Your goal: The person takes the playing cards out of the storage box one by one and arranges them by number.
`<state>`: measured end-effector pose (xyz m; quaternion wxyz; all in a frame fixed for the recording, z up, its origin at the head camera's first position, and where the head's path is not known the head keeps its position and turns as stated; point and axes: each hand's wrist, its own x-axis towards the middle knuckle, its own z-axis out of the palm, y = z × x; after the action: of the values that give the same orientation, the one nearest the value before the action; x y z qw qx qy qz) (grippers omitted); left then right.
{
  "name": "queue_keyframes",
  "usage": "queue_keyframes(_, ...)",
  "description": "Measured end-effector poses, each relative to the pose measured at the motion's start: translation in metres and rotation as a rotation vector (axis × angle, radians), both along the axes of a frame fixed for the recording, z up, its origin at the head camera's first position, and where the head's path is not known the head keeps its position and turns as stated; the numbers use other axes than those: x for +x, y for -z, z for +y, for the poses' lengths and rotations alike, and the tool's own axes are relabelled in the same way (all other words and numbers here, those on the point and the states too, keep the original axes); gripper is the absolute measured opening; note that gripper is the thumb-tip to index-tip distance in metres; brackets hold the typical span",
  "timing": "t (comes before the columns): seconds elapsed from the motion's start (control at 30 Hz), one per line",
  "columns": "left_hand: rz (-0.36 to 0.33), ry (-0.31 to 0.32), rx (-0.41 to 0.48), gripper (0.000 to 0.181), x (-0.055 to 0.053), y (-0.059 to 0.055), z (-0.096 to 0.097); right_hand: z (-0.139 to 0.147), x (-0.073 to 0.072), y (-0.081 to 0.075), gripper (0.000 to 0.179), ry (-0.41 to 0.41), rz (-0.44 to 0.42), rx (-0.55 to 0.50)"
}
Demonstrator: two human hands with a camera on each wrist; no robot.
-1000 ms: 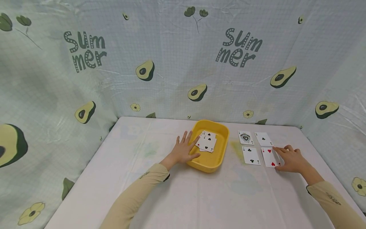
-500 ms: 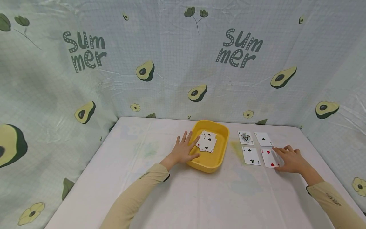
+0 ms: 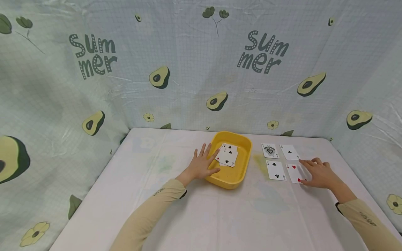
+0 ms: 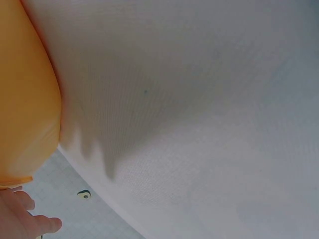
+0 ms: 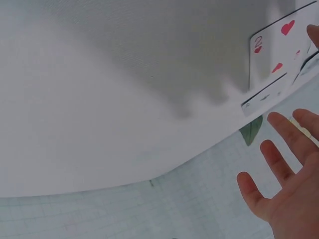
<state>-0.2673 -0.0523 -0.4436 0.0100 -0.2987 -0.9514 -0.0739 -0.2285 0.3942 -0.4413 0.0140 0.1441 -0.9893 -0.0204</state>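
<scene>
Two "summer" prints (image 3: 263, 52) mark the avocado-patterned cloth (image 3: 188, 42) across the upper frame. On the pale table (image 3: 188, 216), right of centre, lie four face-up cards (image 3: 276, 170); the right hand (image 3: 321, 176), fingers relaxed and apart, overlaps the "2" of hearts (image 3: 294, 173), contact unclear. Near centre, the left hand (image 3: 198, 167), fingers splayed, gripping nothing, reaches over the yellow tray (image 3: 228, 185) with spade cards (image 3: 229, 157) inside.

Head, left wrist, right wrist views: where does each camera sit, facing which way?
Head: on head, facing forward and down to table, yellow tub; sleeves, left grip, right grip.
Left wrist: on that wrist, facing tub and table; left grip partly.
Right wrist: on that wrist, facing table and two of hearts; right grip partly.
Head also shows that card.
</scene>
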Motion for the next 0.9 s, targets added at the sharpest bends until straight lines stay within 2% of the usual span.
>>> queue_keyframes(0.17, -0.002, -0.004, -0.003, 0.072, 0.000, 0.000, 0.000, -0.012, -0.001, -0.006, 0.073, -0.019, 0.026, 0.004)
queue_keyframes(0.37, -0.010, -0.009, 0.001, 0.072, 0.001, 0.000, 0.001, -0.033, 0.000, -0.015, 0.066, -0.083, 0.079, -0.030)
queue_keyframes(0.73, -0.011, -0.003, 0.001, 0.072, -0.001, 0.001, 0.000, -0.066, -0.010, -0.024, 0.063, -0.163, 0.117, -0.053)
queue_keyframes(0.9, -0.029, 0.016, 0.064, 0.072, -0.001, 0.002, -0.002, -0.080, -0.016, -0.027, 0.064, -0.191, 0.135, -0.069)
